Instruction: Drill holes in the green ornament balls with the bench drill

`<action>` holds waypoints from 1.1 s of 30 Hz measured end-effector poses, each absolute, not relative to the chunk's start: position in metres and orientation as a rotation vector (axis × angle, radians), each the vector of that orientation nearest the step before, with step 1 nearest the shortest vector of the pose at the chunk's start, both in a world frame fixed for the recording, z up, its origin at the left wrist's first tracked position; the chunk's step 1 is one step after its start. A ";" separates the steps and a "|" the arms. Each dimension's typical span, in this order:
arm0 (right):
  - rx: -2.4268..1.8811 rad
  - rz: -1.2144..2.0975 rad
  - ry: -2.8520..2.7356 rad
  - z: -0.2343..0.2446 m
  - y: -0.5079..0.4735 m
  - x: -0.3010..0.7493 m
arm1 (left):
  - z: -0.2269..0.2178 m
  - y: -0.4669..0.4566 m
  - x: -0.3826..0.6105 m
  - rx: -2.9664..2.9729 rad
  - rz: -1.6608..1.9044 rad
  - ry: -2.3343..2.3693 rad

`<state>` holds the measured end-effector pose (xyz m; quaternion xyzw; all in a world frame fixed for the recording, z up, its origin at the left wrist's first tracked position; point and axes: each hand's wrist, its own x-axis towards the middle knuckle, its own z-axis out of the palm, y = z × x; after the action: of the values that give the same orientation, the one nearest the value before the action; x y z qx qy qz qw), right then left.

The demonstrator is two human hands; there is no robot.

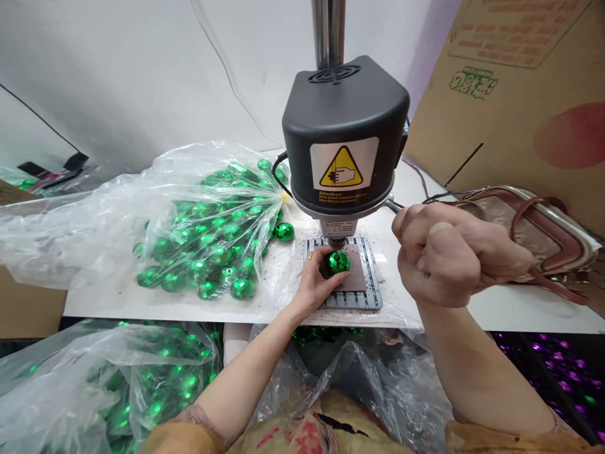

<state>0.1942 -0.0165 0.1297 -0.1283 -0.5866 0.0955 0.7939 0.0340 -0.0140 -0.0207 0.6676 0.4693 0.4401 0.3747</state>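
My left hand (316,279) pinches a shiny green faceted ball (339,261) on the grey slotted base plate (358,299) right under the drill bit of a small bench drill press (344,142). My right hand (437,252) is a closed fist around the press's metal feed lever (393,204), to the right of the black motor housing. A ring shows on a left finger.
A clear plastic bag (155,214) full of green balls lies left on the white table (520,309); one loose ball (284,231) sits beside the press. More bagged balls lie below the table edge. A reddish purse (543,230) and a cardboard box (520,94) stand right.
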 end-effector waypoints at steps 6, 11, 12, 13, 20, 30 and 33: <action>-0.250 0.084 -1.302 0.116 -0.012 0.197 | -0.022 -0.014 0.034 1.694 1.144 1.194; -0.174 0.043 -1.318 0.108 -0.010 0.197 | -0.024 -0.014 0.034 1.682 1.142 1.181; -0.174 0.041 -1.315 0.108 -0.010 0.197 | -0.024 -0.014 0.034 1.676 1.146 1.178; -0.168 0.039 -1.314 0.108 -0.011 0.196 | -0.024 -0.014 0.034 1.672 1.151 1.175; -0.103 0.016 -1.340 0.097 -0.010 0.198 | -0.026 -0.013 0.034 1.671 1.180 1.141; -0.455 0.288 -1.111 0.152 -0.016 0.188 | -0.015 -0.018 0.040 1.658 1.191 1.255; -0.505 0.364 -1.097 0.176 -0.010 0.188 | 0.000 -0.035 0.036 1.705 1.253 1.401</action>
<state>0.1878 -0.0104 0.1758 -0.2361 -0.5130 0.1702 0.8076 0.0361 -0.0354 0.0000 0.6414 0.5271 0.4715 0.2975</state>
